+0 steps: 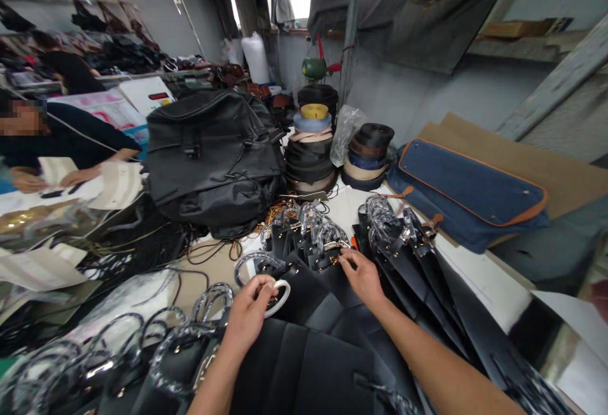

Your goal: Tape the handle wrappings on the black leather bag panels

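My left hand (255,306) is closed around a roll of white tape (284,299) above the black leather pieces. At the near edge of a pile of black bag panels (304,237), my right hand (361,274) has its thumb and fingertips pinched at a small gold metal fitting (336,260). Whether it grips the fitting or only touches it, I cannot tell. Plastic-wrapped handles stick up from the pile. Below my hands lies a large black leather panel (304,364). More black pieces with wrapped handles (166,358) lie at the lower left.
A big black leather bag (213,155) stands behind on the left. Stacked strap rolls (311,155) rise at the back. On the right are a blue bag with orange trim (470,180) and another stack of black panels (422,282). A co-worker (71,142) handles pale pieces at left.
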Tool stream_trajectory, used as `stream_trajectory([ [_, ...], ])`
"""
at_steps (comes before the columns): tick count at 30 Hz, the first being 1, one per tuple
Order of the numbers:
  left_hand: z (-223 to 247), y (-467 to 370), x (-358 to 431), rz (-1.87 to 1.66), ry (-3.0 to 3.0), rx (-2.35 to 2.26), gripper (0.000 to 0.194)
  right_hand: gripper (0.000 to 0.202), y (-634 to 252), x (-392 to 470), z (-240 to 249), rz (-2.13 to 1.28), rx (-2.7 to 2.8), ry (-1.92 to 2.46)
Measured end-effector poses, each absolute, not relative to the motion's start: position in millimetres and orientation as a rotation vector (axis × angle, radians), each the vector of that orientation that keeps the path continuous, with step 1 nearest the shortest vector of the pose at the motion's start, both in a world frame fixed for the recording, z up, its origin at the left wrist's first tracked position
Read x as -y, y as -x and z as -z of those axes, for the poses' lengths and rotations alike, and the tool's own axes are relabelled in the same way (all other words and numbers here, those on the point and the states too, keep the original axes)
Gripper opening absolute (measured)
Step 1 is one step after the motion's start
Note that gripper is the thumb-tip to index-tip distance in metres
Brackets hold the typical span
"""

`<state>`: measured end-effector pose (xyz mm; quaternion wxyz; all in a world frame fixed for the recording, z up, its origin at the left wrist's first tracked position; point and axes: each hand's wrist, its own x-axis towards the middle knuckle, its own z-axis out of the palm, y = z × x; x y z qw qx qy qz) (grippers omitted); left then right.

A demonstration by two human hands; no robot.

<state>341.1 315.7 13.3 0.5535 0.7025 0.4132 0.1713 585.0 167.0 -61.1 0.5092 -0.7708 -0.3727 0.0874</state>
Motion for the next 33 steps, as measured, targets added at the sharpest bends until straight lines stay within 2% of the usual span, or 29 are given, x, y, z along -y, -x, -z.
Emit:
stream_trajectory([
  [25,-11,-338,-313,-0.467,-1.591,-0.943,0.023,0.016,-575,-169,67,-0.153,0.993,1.894],
  [33,-9,-339,-313,-0.476,-1.569,-0.945,0.025,0.022,-580,-166,64,-0.245,0.933,1.936],
])
